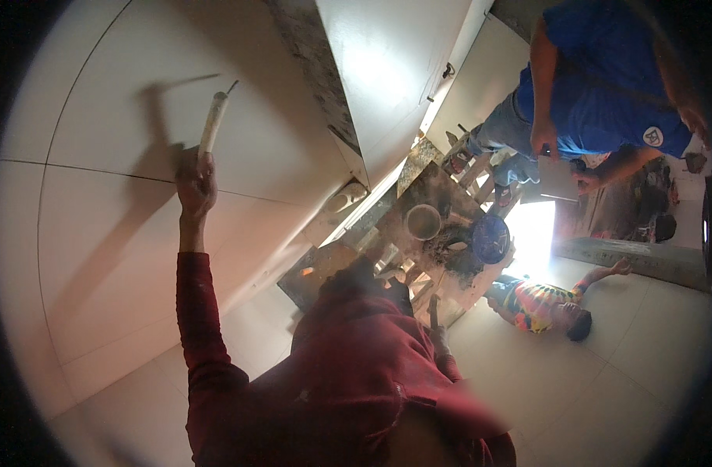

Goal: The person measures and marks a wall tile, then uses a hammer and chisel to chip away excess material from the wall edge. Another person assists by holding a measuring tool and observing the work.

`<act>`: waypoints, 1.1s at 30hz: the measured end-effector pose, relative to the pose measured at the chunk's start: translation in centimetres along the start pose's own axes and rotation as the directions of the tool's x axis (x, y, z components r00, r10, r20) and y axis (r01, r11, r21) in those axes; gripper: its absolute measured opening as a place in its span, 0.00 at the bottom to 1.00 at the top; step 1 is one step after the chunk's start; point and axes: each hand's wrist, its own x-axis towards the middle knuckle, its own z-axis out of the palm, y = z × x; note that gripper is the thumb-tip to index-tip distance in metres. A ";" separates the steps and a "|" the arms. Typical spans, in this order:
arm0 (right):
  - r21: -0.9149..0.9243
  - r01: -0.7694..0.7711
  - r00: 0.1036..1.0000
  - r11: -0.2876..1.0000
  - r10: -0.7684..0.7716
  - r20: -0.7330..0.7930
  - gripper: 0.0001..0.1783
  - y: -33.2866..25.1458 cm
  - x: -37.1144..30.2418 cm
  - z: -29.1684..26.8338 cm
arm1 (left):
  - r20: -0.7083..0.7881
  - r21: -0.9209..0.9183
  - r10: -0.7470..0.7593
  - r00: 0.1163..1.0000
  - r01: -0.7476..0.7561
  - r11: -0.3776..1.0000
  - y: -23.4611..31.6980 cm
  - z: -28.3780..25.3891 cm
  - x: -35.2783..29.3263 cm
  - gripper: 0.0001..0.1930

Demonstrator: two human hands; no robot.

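Raised at the left, my left hand [196,185] is closed round a pale, stick-like tool [213,123] with a thin dark tip. The tool stands in front of the large pale tiled wall [107,226], where its shadow and my arm's fall. I cannot tell whether the tip touches the tiles. Low beside my body, my right hand [440,339] is closed round a narrow upright handle [434,310]. What that handle belongs to is not clear. My dark red garment [333,381] hides part of the area below.
A stained board platform [418,183] lies below, with a round bucket [423,222] and a blue basin [491,238] on it. At upper right a co-worker in a blue shirt [605,78] holds a flat pale piece [558,177]. Another person in a colourful shirt [535,303] is lower right.
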 end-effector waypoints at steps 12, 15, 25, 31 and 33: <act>-0.039 -0.026 1.000 0.999 0.027 0.012 0.18 2.6 2.2 -0.1 | -0.021 0.006 0.018 1.000 -0.018 1.000 -0.5 0.1 1.2 0.13; -0.034 -0.120 0.991 0.992 0.122 0.064 0.15 2.1 2.3 -0.5 | -0.096 0.115 0.156 0.983 -0.145 0.983 0.0 1.4 2.2 0.13; -0.010 -0.078 0.994 0.997 0.078 0.071 0.18 -2.1 2.8 1.3 | -0.061 0.092 0.160 0.985 -0.155 0.984 -6.4 4.4 0.2 0.17; -0.011 0.095 0.986 0.995 -0.096 -0.139 0.18 -2.3 2.7 6.4 | -0.035 0.078 -0.065 0.997 0.068 0.995 -1.6 5.1 0.8 0.20; 0.046 0.072 0.986 0.996 -0.064 -0.156 0.19 -3.4 1.6 7.2 | 0.106 -0.122 -0.088 0.990 0.101 0.987 -4.2 7.2 -2.2 0.19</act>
